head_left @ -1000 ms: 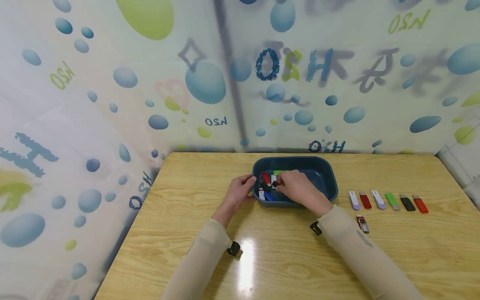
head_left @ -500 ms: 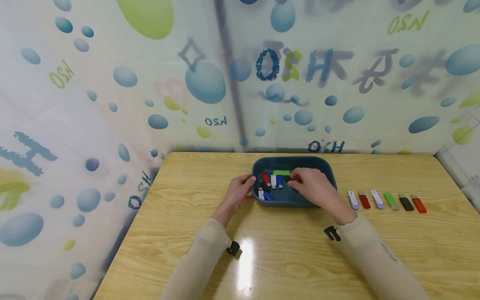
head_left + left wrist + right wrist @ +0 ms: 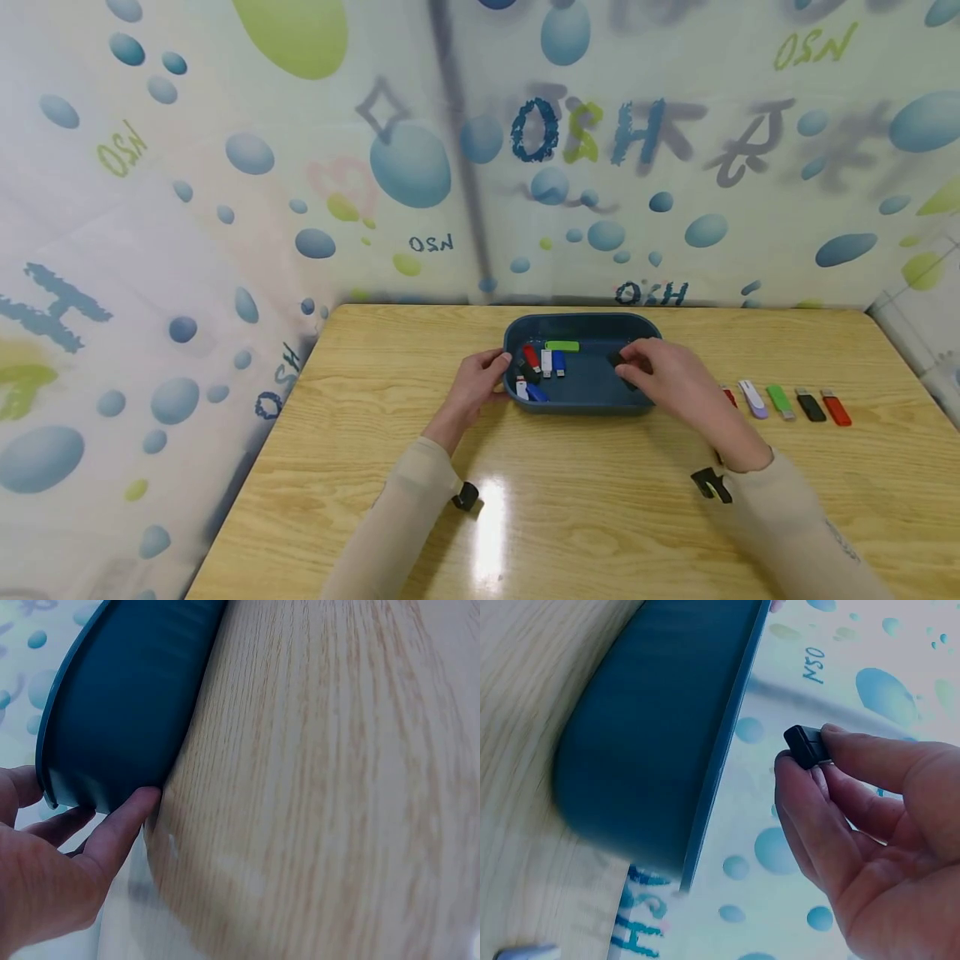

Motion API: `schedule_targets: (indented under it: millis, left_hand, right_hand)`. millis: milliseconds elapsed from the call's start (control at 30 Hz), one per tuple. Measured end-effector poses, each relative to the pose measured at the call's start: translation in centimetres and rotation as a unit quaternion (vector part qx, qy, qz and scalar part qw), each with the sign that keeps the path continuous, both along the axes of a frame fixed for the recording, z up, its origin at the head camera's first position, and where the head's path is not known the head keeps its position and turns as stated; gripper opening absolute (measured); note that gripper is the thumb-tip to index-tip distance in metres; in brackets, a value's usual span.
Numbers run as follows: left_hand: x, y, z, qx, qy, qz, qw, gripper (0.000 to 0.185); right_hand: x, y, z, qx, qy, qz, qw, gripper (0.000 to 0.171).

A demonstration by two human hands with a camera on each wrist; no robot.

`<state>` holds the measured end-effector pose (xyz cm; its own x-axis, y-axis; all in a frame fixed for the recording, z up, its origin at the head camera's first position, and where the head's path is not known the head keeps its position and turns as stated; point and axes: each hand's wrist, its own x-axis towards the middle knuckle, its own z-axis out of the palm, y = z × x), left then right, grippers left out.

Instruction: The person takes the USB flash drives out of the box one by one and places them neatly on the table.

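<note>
A dark blue plastic basin (image 3: 592, 382) stands on the table. At its left end my left hand (image 3: 476, 382) grips the wall, thumb at the rim and fingers against the outer side, as the left wrist view shows. Over the basin's right end, my right hand (image 3: 671, 375) pinches a black USB stick (image 3: 805, 746) between thumb and fingers. In the basin's left part lie several USB sticks, among them a green one (image 3: 562, 346), a red one (image 3: 531, 357), a white one (image 3: 547, 363) and a blue one (image 3: 558, 363).
Right of the basin is a row of USB sticks: a white-and-purple one (image 3: 753, 399), a green one (image 3: 781, 402), a black one (image 3: 811, 406) and a red one (image 3: 836, 407). My right forearm covers the row's left end. A patterned curtain (image 3: 405, 275) hangs behind the table.
My right hand has moved right with the black USB stick, from the sticks in the basin's left part to its right end. My left hand has stayed in place.
</note>
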<state>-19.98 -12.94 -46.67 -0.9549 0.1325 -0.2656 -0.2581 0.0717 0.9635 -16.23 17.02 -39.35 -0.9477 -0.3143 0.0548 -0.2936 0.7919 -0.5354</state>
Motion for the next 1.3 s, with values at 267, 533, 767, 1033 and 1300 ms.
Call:
schedule_targets:
  millis: [267,533,767,1033,1300]
  left_hand:
    - [0.0,0.1,0.0,-0.001,-0.001,0.003,1.0000,0.048]
    - [0.0,0.1,-0.1,-0.004,0.002,0.004,1.0000,0.047]
    - [0.0,0.1,-0.2,0.004,0.002,0.006,1.0000,0.047]
    - [0.0,0.0,0.0,0.002,-0.002,0.004,1.0000,0.047]
    - [-0.1,0.1,-0.2,0.003,0.000,0.007,1.0000,0.046]
  right_hand:
    - [1.2,2.4,-0.2,-0.004,-0.005,-0.028,1.000,0.028]
    - [2.1,4.6,-0.7,-0.010,-0.009,-0.051,0.999,0.030]
    - [2.9,6.7,-0.9,0.000,-0.016,-0.080,0.997,0.033]
    - [3.7,9.2,-1.4,0.019,-0.015,-0.095,0.995,0.034]
    - [4.3,11.5,-2.6,0.031,-0.030,-0.110,0.993,0.036]
